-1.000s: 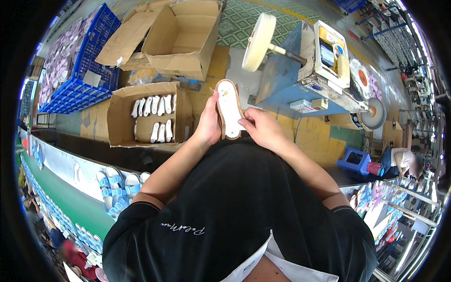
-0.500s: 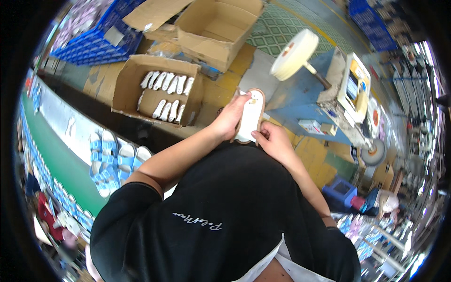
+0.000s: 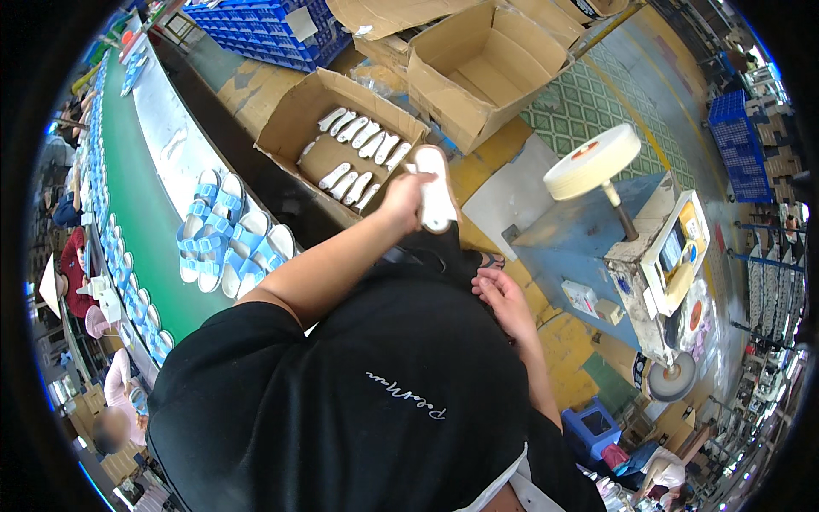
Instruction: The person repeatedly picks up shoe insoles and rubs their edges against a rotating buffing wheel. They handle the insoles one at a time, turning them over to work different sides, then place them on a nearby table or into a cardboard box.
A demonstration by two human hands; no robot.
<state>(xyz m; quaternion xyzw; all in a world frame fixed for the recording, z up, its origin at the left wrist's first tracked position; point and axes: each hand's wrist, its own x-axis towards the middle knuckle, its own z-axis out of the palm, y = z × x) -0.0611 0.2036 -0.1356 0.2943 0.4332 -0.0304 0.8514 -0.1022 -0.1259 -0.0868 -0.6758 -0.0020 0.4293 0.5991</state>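
Left hand [image 3: 408, 201] alone grips the white-faced sole [image 3: 438, 206]; right hand [image 3: 505, 304] is empty

From where I stand, the sole is up in front of the black shirt [image 3: 341, 367], grasped at its left edge around the middle. Both ends stick out unsupported, so a slackened grip could let it pivot and drop to the floor [image 3: 559, 346], near the sandalled foot [image 3: 492, 262]. With its fingers loosely bent, the right hand rests well apart from the sole, perhaps too low to catch it quickly.

My other worry is the cardboard box [image 3: 294, 111]. From this angle its corner appears just beside the sole, though I can't judge the depth between them. A careless leftward swing might clip the wall or disturb the white pieces [image 3: 365, 135] lined up inside. Bare skin on that pale face could also leave smudges. The cream wheel [image 3: 591, 162] stands off to the right; whether it spins I cannot tell, but turning without looking might bring the right arm against it.
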